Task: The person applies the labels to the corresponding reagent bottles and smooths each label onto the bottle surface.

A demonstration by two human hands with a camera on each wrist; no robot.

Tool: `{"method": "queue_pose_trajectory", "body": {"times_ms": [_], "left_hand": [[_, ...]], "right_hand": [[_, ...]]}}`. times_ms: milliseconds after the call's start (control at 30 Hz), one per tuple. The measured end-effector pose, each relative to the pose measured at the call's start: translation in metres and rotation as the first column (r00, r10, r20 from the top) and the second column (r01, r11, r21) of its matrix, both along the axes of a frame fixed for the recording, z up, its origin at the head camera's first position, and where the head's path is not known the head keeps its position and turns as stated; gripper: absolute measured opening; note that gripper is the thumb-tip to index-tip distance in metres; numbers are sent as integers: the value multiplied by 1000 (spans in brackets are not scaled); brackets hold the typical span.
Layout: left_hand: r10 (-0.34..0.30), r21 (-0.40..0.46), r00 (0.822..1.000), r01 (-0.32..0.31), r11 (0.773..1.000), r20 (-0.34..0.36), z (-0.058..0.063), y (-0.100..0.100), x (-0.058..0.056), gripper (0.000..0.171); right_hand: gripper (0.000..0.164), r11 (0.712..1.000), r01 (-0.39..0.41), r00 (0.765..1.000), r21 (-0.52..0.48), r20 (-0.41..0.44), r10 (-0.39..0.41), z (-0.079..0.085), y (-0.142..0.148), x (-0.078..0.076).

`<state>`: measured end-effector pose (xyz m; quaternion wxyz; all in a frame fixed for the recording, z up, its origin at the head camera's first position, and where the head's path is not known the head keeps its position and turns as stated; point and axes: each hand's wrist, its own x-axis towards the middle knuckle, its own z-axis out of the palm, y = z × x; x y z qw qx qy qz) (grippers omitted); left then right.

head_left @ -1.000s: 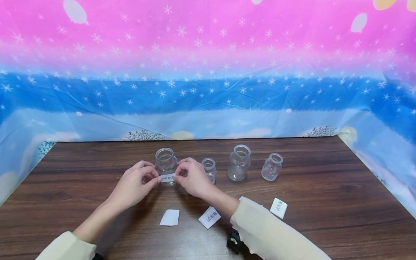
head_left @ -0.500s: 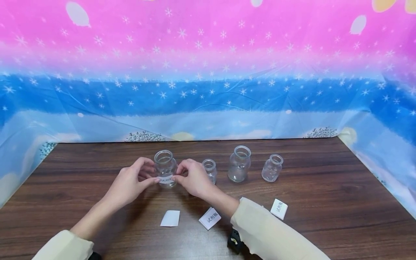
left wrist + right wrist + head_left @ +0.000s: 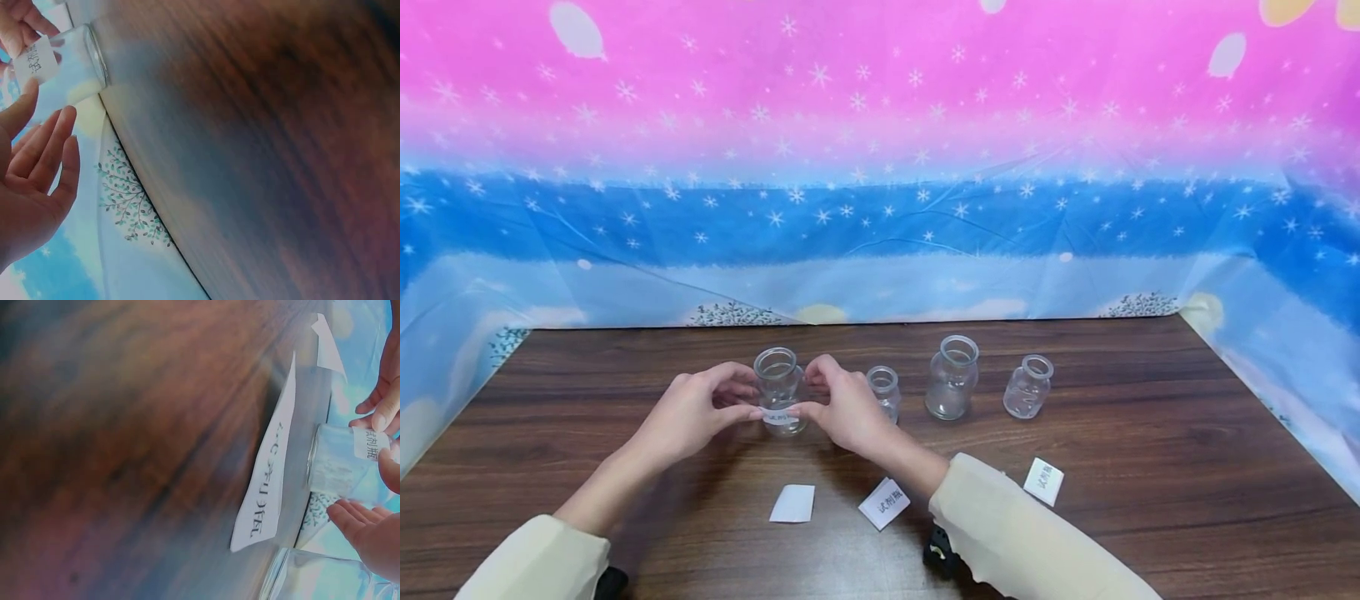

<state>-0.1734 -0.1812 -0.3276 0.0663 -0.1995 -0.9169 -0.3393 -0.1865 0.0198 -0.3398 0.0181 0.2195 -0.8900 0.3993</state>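
Observation:
A white paper label (image 3: 781,416) with printed characters lies across the front of a clear glass jar (image 3: 777,383), the leftmost on the table. My left hand (image 3: 688,408) has its thumb on the label's left end; its other fingers extend beside the jar. From the other side, my right hand (image 3: 850,408) presses the label's right end with its thumb. In the right wrist view the right fingers (image 3: 353,517) look fairly straight beside the glass jar (image 3: 334,459). Whether any fingertips touch the back of the jar is hidden.
A small jar (image 3: 883,392) stands right behind the right wrist. Farther right are a larger jar (image 3: 952,379) and another small jar (image 3: 1028,387). On the wooden table lie a blank paper piece (image 3: 793,503) and printed labels (image 3: 884,503), with more labels (image 3: 1043,481) to the right.
The label, earlier held flat by its ends in front of the jar, now curves against the glass. Both thumbs press it, and the fingers have spread back along the jar's sides.

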Motion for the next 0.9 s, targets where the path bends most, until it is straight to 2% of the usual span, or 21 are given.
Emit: {"method": "queue_pose_trajectory", "body": {"times_ms": [200, 400, 667, 900], "left_hand": [[-37, 16, 998, 36, 999, 43, 5, -4, -6, 36], [-64, -22, 993, 66, 998, 95, 9, -8, -16, 33], [-80, -37, 990, 85, 996, 120, 2, -5, -20, 33], [-75, -77, 990, 85, 993, 122, -2, -2, -20, 31]], "right_hand": [[34, 1000, 0, 1000, 10, -25, 0, 0, 0, -2], [34, 1000, -4, 999, 8, -40, 4, -1, 0, -2], [34, 1000, -13, 999, 26, -39, 14, -2, 1, -2], [36, 996, -15, 998, 86, -59, 20, -2, 0, -3]]}}
